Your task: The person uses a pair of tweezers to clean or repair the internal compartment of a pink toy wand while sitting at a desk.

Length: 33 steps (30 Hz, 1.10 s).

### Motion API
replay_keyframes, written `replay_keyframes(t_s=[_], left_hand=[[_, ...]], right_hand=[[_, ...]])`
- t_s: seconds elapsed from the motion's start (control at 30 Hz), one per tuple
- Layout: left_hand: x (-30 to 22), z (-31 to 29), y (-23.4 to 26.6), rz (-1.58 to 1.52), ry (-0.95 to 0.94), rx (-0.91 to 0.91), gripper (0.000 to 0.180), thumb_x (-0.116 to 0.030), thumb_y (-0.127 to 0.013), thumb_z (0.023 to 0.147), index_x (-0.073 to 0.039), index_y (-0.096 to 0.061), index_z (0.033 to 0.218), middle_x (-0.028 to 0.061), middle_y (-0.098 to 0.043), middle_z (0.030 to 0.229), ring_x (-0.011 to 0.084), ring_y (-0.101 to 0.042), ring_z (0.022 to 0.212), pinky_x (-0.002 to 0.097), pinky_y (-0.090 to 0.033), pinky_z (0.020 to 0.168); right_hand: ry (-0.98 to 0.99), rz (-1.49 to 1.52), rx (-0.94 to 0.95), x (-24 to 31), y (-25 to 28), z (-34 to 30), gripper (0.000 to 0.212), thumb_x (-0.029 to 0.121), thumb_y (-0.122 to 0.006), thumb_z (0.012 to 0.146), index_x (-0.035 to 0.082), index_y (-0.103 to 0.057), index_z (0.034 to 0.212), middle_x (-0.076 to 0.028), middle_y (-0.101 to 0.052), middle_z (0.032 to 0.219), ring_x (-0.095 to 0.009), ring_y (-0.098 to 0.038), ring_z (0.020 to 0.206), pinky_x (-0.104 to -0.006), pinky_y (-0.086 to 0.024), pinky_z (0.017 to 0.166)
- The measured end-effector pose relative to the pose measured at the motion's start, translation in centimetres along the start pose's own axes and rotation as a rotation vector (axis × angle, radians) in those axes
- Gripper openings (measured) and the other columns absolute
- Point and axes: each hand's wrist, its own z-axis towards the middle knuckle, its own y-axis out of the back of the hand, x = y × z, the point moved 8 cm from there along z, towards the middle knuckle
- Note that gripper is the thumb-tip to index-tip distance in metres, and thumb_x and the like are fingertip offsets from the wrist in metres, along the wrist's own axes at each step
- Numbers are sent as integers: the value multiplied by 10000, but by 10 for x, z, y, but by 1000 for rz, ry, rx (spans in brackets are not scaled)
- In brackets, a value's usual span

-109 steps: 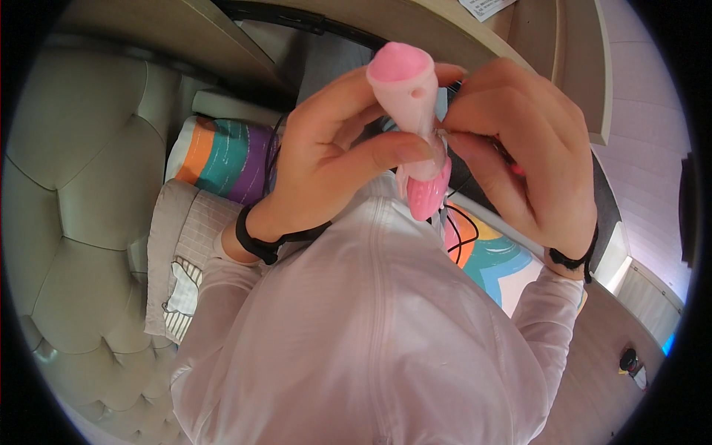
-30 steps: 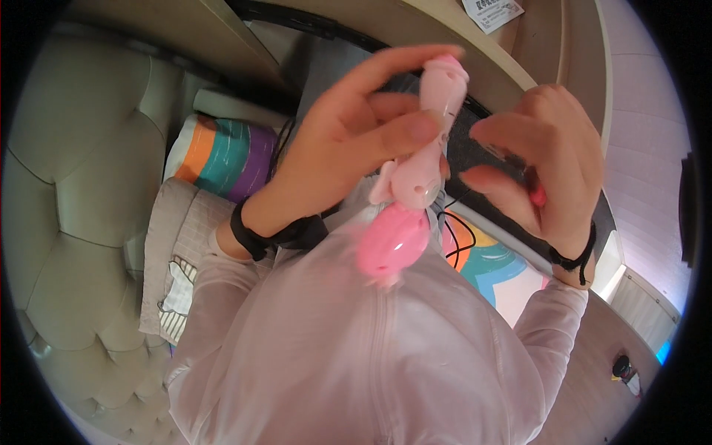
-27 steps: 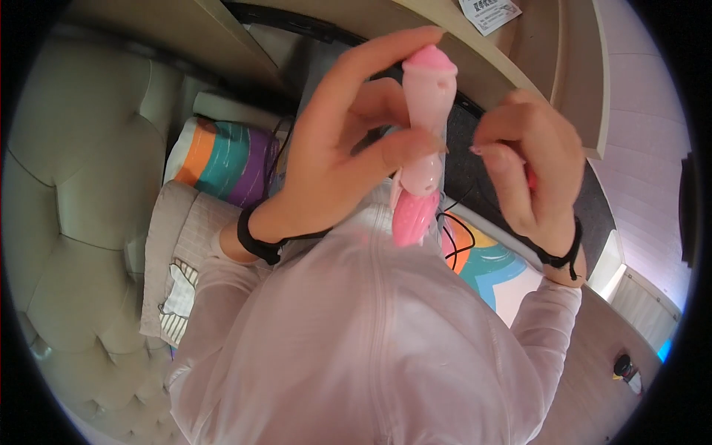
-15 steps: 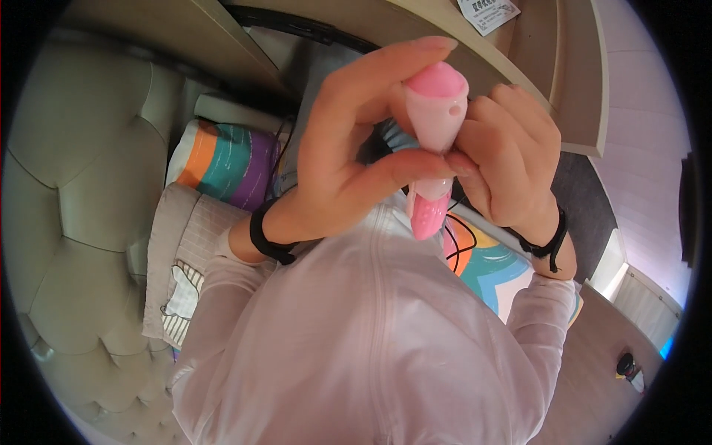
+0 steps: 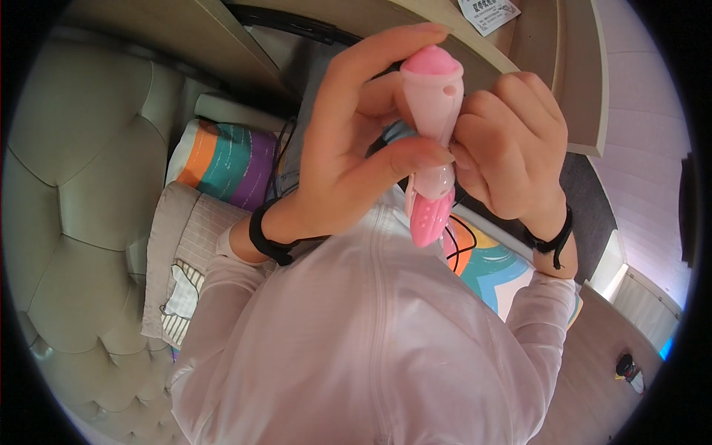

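My left hand (image 5: 337,159) grips a pink-and-white plastic object (image 5: 432,104) that I cannot name. Its pale, tapering body has a rounded pink cap and a small round hole on the side. Below the thumb a pale rounded part (image 5: 432,180) shows, then a bumpy pink end (image 5: 430,222). My index finger reaches over the cap, and the thumb presses across the narrow waist. Beside that waist my right hand (image 5: 508,148) is closed, its thumb and fingers pinched together. Whatever is between them is hidden.
A tufted grey-green padded surface (image 5: 96,215) fills the left side. Striped colourful fabric (image 5: 230,163) lies near my left forearm. Black cable (image 5: 463,241) shows by my right side. At the top a printed paper (image 5: 489,13) rests inside a beige shelf (image 5: 582,81).
The right hand has drawn slightly away from the object, to the right. More of the waist and the bumpy pink end shows. My left hand keeps its grip and has risen slightly.
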Motion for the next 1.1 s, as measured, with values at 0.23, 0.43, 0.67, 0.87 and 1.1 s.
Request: replay_keyframes(t_s=[0.23, 0.43, 0.67, 0.87, 1.1], left_hand=[[12, -4, -1, -255, 287, -70, 669, -229, -574, 781, -1, -174, 1266, 124, -432, 1147, 129, -516, 860, 217, -404, 726], [18, -8, -8, -419, 473, -59, 608, -207, -541, 801, 6, -207, 1263, 119, -522, 1024, 110, -507, 892, 211, -393, 745], [22, -7, -6, -434, 506, -59, 577, -194, -518, 812, 7, -221, 1264, 96, -522, 995, 96, -513, 838, 207, -401, 701], [30, -8, 1, -483, 460, -72, 481, -35, -478, 807, -33, -271, 1241, 100, -536, 821, 131, -542, 690, 237, -437, 604], [40, -15, 21, -420, 494, -166, 489, -45, -459, 815, -69, -259, 1261, 92, -519, 848, 132, -529, 711, 240, -439, 600]], right_hand=[[114, -138, -1, 7, 4, 3, 242, 24, -561, 533, 26, -451, 749, -72, -477, 632, -201, -374, 471, -304, -330, 425], [138, -88, 78, 9, 5, 4, 285, 55, -579, 475, 30, -448, 727, -68, -478, 650, -199, -382, 485, -308, -339, 430], [27, 99, 152, -2, 7, 3, 222, 44, -550, 599, 33, -411, 772, -76, -472, 635, -204, -351, 464, -301, -288, 427], [-61, 60, 146, -10, 27, 4, 162, 38, -489, 694, 30, -385, 819, -83, -473, 623, -220, -365, 482, -321, -283, 446], [-183, 96, 106, -21, 92, 51, 199, -39, -516, 535, 45, -433, 695, -37, -414, 530, -175, -329, 427, -280, -234, 403]])
